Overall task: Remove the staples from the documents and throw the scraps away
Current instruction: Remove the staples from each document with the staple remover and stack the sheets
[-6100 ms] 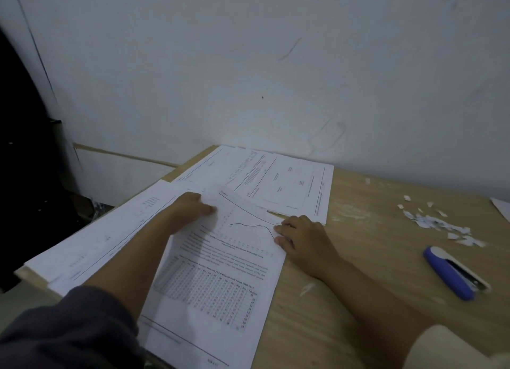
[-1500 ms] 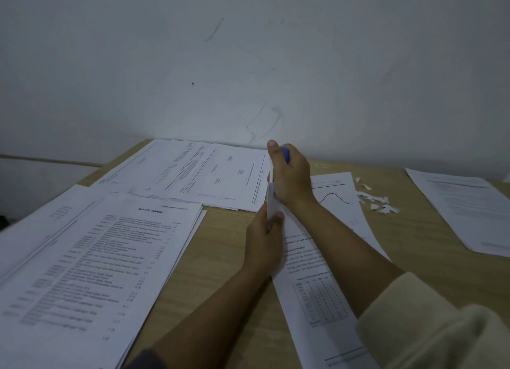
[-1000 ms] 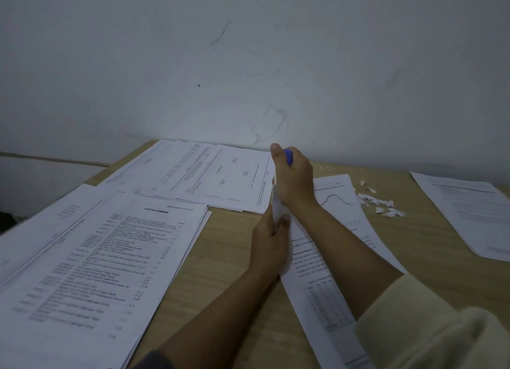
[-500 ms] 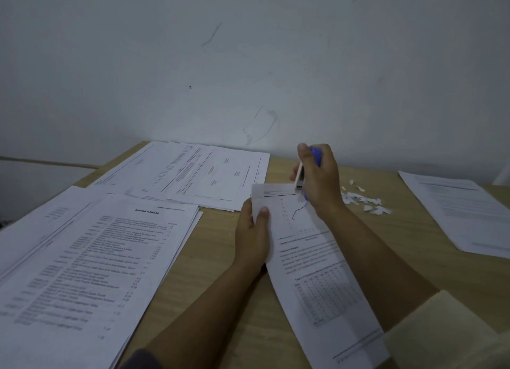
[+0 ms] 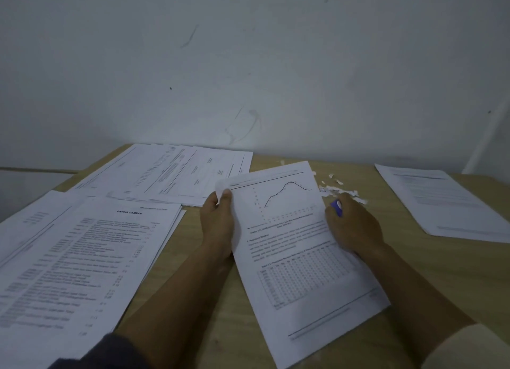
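One printed document [image 5: 298, 258], line graph above a number grid, lies slanted on the surface [image 5: 419, 263], the left hand [image 5: 218, 225] pinching its curled top-left corner between fingers [image 5: 226, 200], the right hand [image 5: 354, 227] gripping a blue stapler [image 5: 337, 208] at its right edge beside paper scraps [image 5: 342, 193].

Only one legible text: the bold heading "DAFTAR GAMBAR", centred at the top of the upper page of the left stack [image 5: 82, 258]; the list lines and the number column beneath it are too blurred to read. Centre sheet [image 5: 298, 252]: line chart, caption, paragraph and a table of figures, none of the print or numbers legible. Far stack [image 5: 171, 172] and right sheet [image 5: 447, 200]: lines of print visible, no word or figure readable.
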